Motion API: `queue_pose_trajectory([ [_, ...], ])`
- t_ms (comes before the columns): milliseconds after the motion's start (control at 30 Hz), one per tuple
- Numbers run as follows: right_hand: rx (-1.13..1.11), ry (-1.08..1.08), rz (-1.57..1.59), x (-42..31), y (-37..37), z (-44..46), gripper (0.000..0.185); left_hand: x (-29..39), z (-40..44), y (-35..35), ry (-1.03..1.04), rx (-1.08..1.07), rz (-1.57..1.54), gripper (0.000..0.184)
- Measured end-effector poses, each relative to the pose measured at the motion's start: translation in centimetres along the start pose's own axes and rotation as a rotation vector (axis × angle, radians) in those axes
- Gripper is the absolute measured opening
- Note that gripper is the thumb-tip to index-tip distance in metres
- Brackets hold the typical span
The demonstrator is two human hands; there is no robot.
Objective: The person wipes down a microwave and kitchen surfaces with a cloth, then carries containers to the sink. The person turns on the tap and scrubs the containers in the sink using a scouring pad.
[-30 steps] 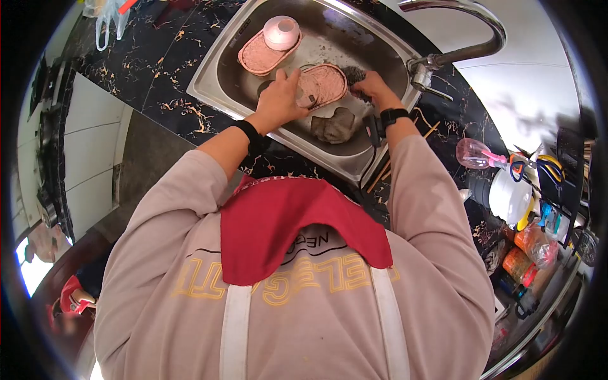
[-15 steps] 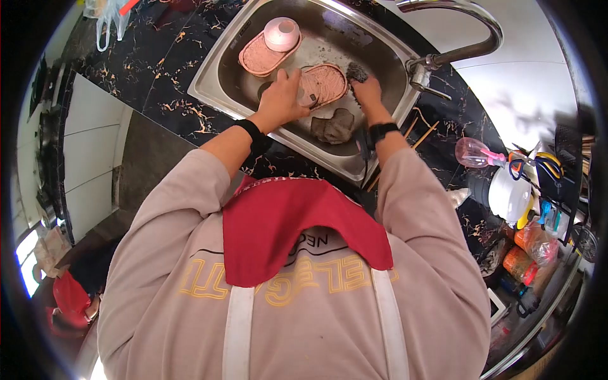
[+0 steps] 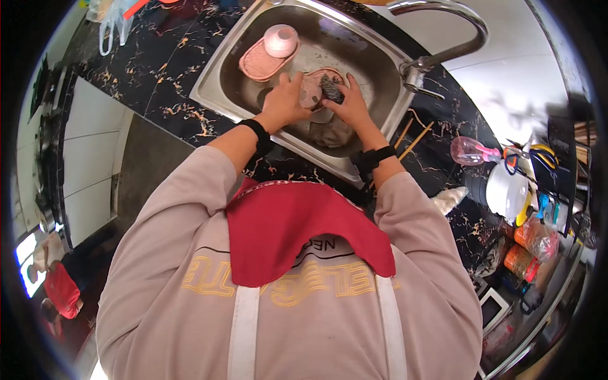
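Inside the steel sink (image 3: 382, 95), my left hand (image 3: 284, 101) is closed on something round, perhaps a glass or cup, most of it hidden by the fingers. My right hand (image 3: 347, 104) grips a dark grey scrubber (image 3: 330, 88) and has it against or just beside that round object. Beneath both lies a pink oval tray (image 3: 331, 73). A second pink oval tray (image 3: 258, 63) is at the sink's upper left, with a pink bowl (image 3: 280, 41) on it. A wet dark cloth (image 3: 332, 133) lies on the sink floor below my right hand.
The faucet (image 3: 443, 60) arches at the right of the sink. Chopsticks (image 3: 416, 140) lie on the black counter (image 3: 190, 69). Further right are a pink bottle (image 3: 472, 152), white plates (image 3: 506, 190), scissors and jars. A plastic bag (image 3: 115, 25) is at the upper left.
My right hand has brought the scrubber left from the sink's right side to my left hand and the object in it. The camera view has shifted slightly.
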State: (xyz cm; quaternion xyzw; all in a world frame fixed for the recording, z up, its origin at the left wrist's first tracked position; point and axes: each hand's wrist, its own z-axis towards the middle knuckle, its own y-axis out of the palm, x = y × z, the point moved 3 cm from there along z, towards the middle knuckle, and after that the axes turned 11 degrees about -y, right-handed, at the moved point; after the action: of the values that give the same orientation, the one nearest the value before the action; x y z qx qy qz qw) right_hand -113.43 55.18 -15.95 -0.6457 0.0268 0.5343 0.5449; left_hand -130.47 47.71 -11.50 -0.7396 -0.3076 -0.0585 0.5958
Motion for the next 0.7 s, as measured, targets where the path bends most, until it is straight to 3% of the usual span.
queue_pose_trajectory([
  [100,0.168,0.026,-0.06,-1.7,-4.0,0.0,0.06,0.1,0.3,0.2,0.013,0.009,-0.014,0.085],
  [167,0.482,-0.193,-0.279,-3.5,-9.3,0.1,0.045,0.2,0.2,0.2,0.01,0.035,-0.009,0.081],
  [267,0.733,-0.155,-0.672,-5.6,-17.1,-1.0,0.028,0.1,0.2,0.3,0.017,0.042,-0.008,0.082],
  [333,0.692,-0.066,-0.812,-3.5,-19.2,-1.5,0.027,0.3,0.1,0.2,0.014,0.032,-0.001,0.083],
  [400,0.084,0.319,-0.841,0.4,-19.3,-1.8,0.027,0.4,0.3,0.2,0.012,0.027,0.007,0.083],
  [533,0.171,0.124,-0.827,3.4,-17.9,-3.0,0.029,0.2,0.5,0.3,0.017,0.039,-0.007,0.083],
  [633,0.145,0.246,-0.718,2.6,-17.4,-3.4,0.026,0.1,0.6,0.3,0.007,0.028,-0.014,0.083],
  [700,0.019,0.443,-0.747,2.4,-17.0,-3.2,0.029,0.2,0.6,0.3,-0.001,0.028,-0.011,0.083],
])
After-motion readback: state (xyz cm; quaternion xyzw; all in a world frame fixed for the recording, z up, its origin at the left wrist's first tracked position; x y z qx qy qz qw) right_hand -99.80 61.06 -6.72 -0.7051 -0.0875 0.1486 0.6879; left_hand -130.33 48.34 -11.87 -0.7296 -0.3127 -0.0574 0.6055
